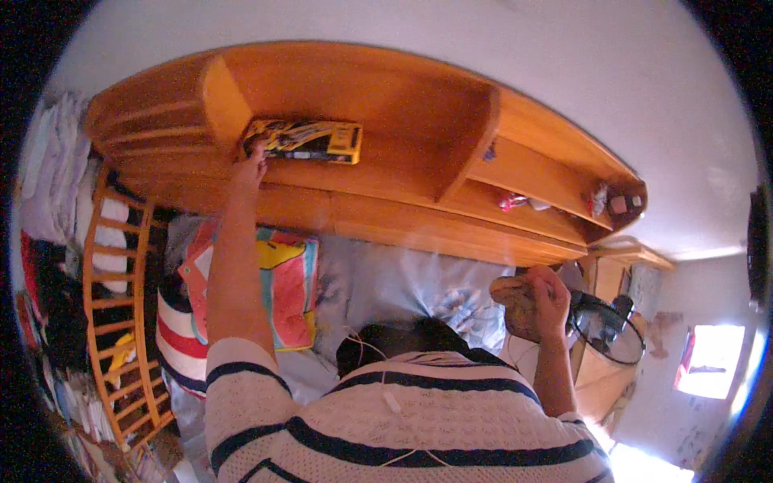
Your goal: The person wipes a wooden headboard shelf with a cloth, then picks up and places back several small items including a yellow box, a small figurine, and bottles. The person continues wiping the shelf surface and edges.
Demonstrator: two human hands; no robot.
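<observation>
My left hand (258, 164) reaches up to a wooden shelf unit (374, 90). Its curled fingers grip the left end of a long yellow-and-black printed box (314, 142), which is in the middle compartment beside an upright divider. Part of the box's left end is hidden behind the fingers. Lower and to the right, my right hand (549, 299) is closed on a bunched brown cloth (516, 302) that hangs below it, apart from the shelf.
Below the shelf lies a bed with a grey sheet (374, 265) and a colourful folded cloth (290, 302). A round fan (607, 332) stands close by my right hand. Wooden ladder-like rails (115, 296) and stacked fabric (54, 175) are at left. Small items (513, 201) occupy the right shelves.
</observation>
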